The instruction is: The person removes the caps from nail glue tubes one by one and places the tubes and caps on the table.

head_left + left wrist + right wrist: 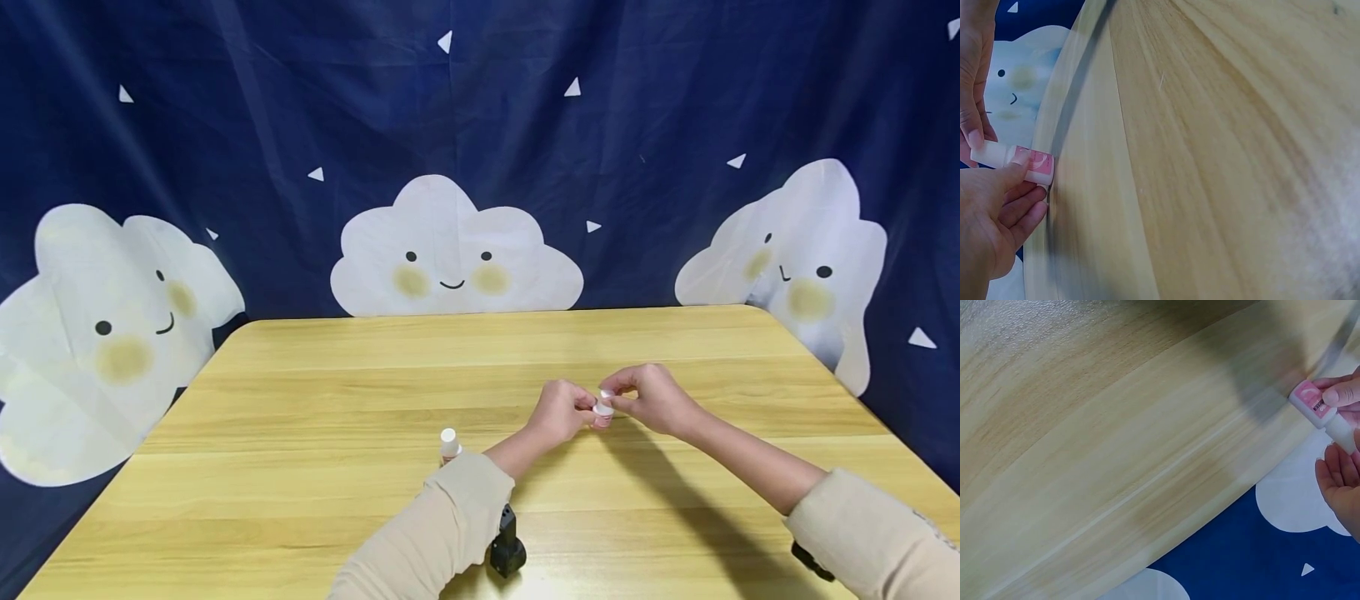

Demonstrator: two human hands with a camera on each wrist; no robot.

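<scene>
A small white bottle with a pink label (1041,164) is held between the thumb and fingers of my left hand (557,411). My right hand (654,400) pinches its white cap (1340,432) from above, fingertips and thumb on either side. In the head view the bottle stands upright, low over the wooden table, right of the middle. The two hands nearly meet around it, and part of the label is covered by the left thumb. Left of my left forearm stands a second small bottle with a white cap (448,437), its lower part hidden by the sleeve.
The pale wooden table (315,400) has rounded far corners. Behind it hangs a dark blue curtain (510,125) printed with white clouds and triangles. A black wrist device (507,546) hangs under the left sleeve.
</scene>
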